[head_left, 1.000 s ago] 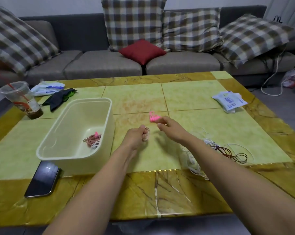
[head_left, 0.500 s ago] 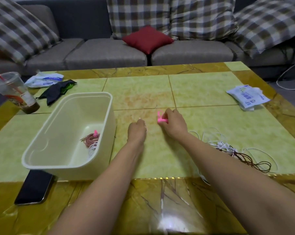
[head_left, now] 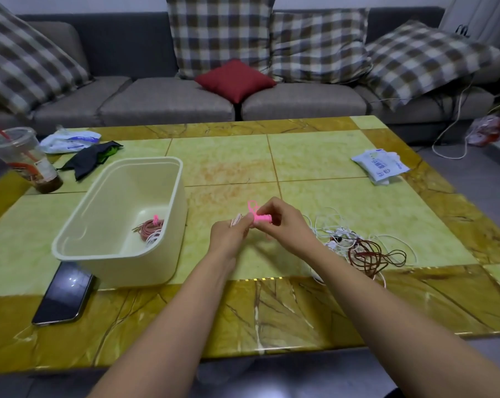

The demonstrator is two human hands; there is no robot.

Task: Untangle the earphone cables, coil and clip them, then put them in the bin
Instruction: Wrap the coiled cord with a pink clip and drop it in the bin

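Observation:
My left hand (head_left: pixel 228 237) grips a small coiled earphone cable (head_left: pixel 237 220), mostly hidden in the fist. My right hand (head_left: pixel 283 222) pinches a pink clip (head_left: pixel 260 217) right beside that coil, over the middle of the table. The cream plastic bin (head_left: pixel 168 234) stands to the left; a coiled brown and white cable with a pink clip (head_left: pixel 151 229) lies in its near right corner. A tangle of white and brown earphone cables (head_left: pixel 357 248) lies on the table to the right of my right forearm.
A dark phone (head_left: pixel 63 294) lies in front of the bin. A plastic cup with a straw (head_left: pixel 27 159), a black cloth (head_left: pixel 90 159) and a white packet (head_left: pixel 70 140) sit at the far left. Tissue packets (head_left: pixel 380 166) lie far right. A sofa stands behind the table.
Both hands have come together and lifted slightly; the pink clip in my right hand now sits against the coil in my left hand.

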